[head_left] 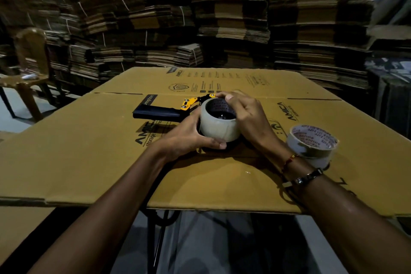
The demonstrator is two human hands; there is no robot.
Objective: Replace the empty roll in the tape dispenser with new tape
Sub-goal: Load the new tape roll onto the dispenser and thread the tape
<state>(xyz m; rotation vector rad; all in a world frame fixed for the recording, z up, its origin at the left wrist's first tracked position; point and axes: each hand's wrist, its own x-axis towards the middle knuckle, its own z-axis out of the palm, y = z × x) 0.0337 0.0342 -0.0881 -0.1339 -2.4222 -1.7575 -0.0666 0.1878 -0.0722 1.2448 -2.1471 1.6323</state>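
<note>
A black and yellow tape dispenser (160,113) lies flat on a big flattened cardboard box (89,155), its handle pointing left. A full roll of clear tape (219,125) sits upright over the dispenser's wheel end. My left hand (189,138) wraps the roll's left and front side, thumb at its base. My right hand (242,113) grips the roll from the right, with fingertips on its far rim near the yellow bracket (188,103). The dispenser's hub is hidden inside the roll.
A stack of two more tape rolls (311,144) stands just right of my right wrist. A wooden chair (29,73) is at the far left. Tall piles of flattened cartons (222,18) fill the background. The cardboard's near edge (200,207) overhangs the floor.
</note>
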